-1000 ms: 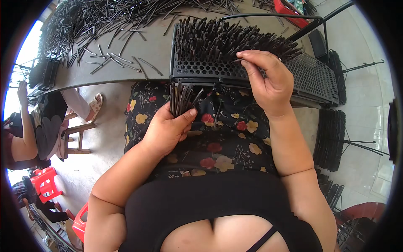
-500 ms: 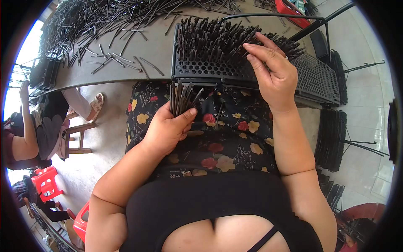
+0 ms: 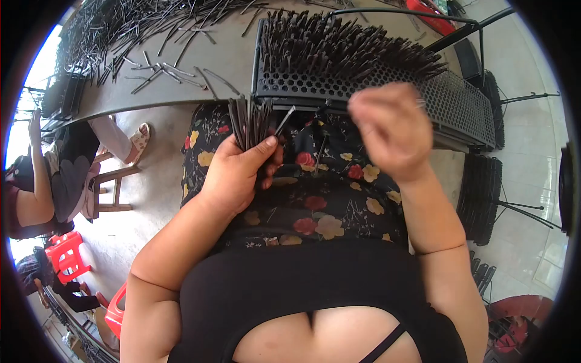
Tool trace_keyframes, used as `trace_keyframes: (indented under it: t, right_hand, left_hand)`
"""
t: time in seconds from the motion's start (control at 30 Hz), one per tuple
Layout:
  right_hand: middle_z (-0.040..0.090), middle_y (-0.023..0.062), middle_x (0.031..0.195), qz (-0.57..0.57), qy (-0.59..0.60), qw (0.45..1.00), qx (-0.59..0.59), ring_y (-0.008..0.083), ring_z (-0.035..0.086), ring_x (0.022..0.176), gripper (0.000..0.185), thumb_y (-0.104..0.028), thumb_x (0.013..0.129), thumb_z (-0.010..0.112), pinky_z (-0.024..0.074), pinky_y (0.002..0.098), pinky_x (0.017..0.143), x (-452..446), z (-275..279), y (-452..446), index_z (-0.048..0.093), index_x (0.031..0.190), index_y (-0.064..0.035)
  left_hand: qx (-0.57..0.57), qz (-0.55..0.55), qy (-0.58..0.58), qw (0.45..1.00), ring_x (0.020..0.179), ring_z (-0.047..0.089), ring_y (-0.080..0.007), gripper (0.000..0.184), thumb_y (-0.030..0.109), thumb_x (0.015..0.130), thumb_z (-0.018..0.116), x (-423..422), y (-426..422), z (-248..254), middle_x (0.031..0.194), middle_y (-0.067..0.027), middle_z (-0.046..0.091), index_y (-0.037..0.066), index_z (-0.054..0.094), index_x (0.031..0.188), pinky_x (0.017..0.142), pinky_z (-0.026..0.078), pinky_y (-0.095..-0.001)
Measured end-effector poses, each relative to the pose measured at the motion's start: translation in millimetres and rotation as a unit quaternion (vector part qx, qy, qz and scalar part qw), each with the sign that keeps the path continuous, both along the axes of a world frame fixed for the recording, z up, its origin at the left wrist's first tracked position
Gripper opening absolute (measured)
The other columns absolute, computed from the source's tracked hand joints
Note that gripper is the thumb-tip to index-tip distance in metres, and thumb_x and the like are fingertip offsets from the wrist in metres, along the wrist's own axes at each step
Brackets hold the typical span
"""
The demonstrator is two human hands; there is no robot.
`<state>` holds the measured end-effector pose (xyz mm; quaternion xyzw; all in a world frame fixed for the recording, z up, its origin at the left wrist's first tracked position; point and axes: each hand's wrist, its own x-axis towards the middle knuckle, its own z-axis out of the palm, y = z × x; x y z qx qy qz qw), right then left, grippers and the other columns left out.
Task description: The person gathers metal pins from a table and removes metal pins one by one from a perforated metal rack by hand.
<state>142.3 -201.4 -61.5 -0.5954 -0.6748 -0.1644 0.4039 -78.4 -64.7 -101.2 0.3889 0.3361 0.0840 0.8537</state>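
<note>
A bundle of thin dark sticks (image 3: 247, 124) stands up out of my left hand (image 3: 239, 169), its fingers wrapped round them above my lap. One of the sticks leans apart to the right of the bundle, its tip pale. My right hand (image 3: 393, 130) is smeared by motion in front of the perforated black rack (image 3: 284, 85), and I cannot make out whether its fingers hold anything. Many similar dark sticks (image 3: 321, 45) stand packed in the holes of the rack, which lies at the table's near edge. The rack's right part shows bare holes.
Loose sticks (image 3: 166, 71) lie scattered on the table (image 3: 224, 63), with a large heap (image 3: 115, 30) at the far left. Black racks (image 3: 478, 199) of sticks stand at the right. Another person (image 3: 45, 181) sits at the left near a wooden stool (image 3: 112, 187). Red plastic stools (image 3: 68, 257) are at lower left.
My right hand has dropped from the sticks in the rack towards me and now blurs. My left hand has risen slightly and shifted left with its bundle. The view has shifted a little.
</note>
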Motion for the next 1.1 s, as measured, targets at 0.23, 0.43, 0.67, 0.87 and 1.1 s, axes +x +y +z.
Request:
trace_keyframes:
  t: [0.23, 0.43, 0.67, 0.87, 1.1]
  right_hand:
    - [0.065, 0.0052, 0.091, 0.139, -0.060, 0.922, -0.355, 0.0286, 0.066, 0.083, 0.021, -0.008, 0.073, 0.069, 0.0541, 0.0376, 0.070, -18, -71, -14, 0.072, 0.093, -0.0089]
    - [0.071, 0.0110, 0.100, 0.081, 0.116, 0.962, -0.233, 0.0253, 0.071, 0.079, 0.042, 0.005, 0.077, 0.075, 0.0580, 0.0315, 0.070, -28, -24, 4, 0.066, 0.117, -0.0069]
    - [0.071, 0.0039, 0.076, 0.050, 0.127, 0.985, 0.103, 0.0185, 0.069, 0.069, 0.030, 0.000, 0.078, 0.077, 0.0520, 0.0286, 0.064, -23, 5, 93, 0.070, 0.106, -0.0099]
    - [0.070, 0.0032, 0.077, 0.031, 0.100, 0.986, 0.132, 0.0207, 0.067, 0.070, 0.030, 0.001, 0.075, 0.078, 0.0522, 0.0309, 0.069, -29, 1, 112, 0.070, 0.102, -0.0097]
    - [0.071, -0.0008, 0.081, -0.050, 0.016, 0.994, 0.098, 0.0206, 0.066, 0.087, 0.043, -0.004, 0.074, 0.080, 0.0460, 0.0351, 0.084, -28, 1, 113, 0.069, 0.114, -0.0154]
  left_hand:
    - [-0.036, 0.028, -0.052, 0.998, 0.070, 0.060, -0.0138, 0.012, 0.013, 0.099, 0.059, -1, 3, 3, 0.088, -0.0090, 0.067, 0.006, 0.056, 0.108, 0.053, 0.049, -0.0278]
    - [-0.040, -0.002, 0.000, 0.999, 0.079, 0.065, -0.0199, 0.013, 0.006, 0.099, 0.054, -36, 5, 15, 0.092, -0.0121, 0.068, 0.004, 0.055, 0.112, 0.065, 0.055, -0.0330]
    - [0.016, 0.057, -0.034, 0.998, 0.079, 0.065, -0.0206, 0.012, 0.006, 0.100, 0.054, -45, 0, 13, 0.092, -0.0119, 0.068, 0.003, 0.054, 0.112, 0.072, 0.055, -0.0342]
    - [0.042, 0.052, -0.022, 0.998, 0.070, 0.062, -0.0171, 0.008, 0.012, 0.101, 0.054, -23, 8, 25, 0.092, -0.0098, 0.066, 0.006, 0.056, 0.105, 0.056, 0.052, -0.0305]
    - [0.058, 0.042, -0.034, 0.997, 0.068, 0.062, -0.0160, 0.007, 0.013, 0.101, 0.056, -8, 14, 23, 0.089, -0.0089, 0.068, 0.006, 0.056, 0.105, 0.054, 0.050, -0.0290]
